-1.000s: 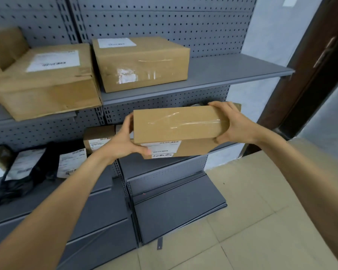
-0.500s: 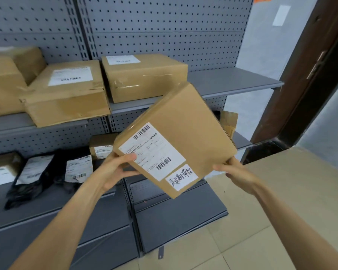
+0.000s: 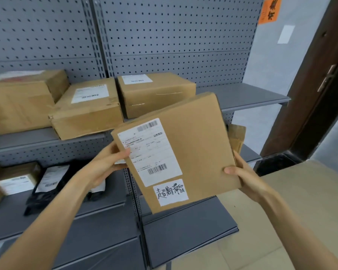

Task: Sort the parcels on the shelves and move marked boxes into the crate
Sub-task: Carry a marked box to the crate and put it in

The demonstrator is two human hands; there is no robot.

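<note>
Seen from the head camera, the person stands before grey shelves (image 3: 252, 98) and holds one box (image 3: 199, 145) up in front of them. It is tilted, with its broad face turned their way. The left grip (image 3: 109, 162) is clamped on the box's left edge, thumb lying over the edge of the printed label (image 3: 150, 151). The right grip (image 3: 244, 176) is clamped on the lower right edge, thumb on the face. Under the label sits a white sticker (image 3: 171, 192) with handwritten characters, so I'd take this for a marked box.

The step in hand looks like checking: reading the face to decide where the box goes. Three other boxes (image 3: 156, 94) rest on the upper shelf, and black bags (image 3: 47, 186) lie on the one below. No crate shows anywhere here. For the next move, I'd guess the person must turn to find the crate, carry the box over with both grips firm, and lower it in flat.
</note>
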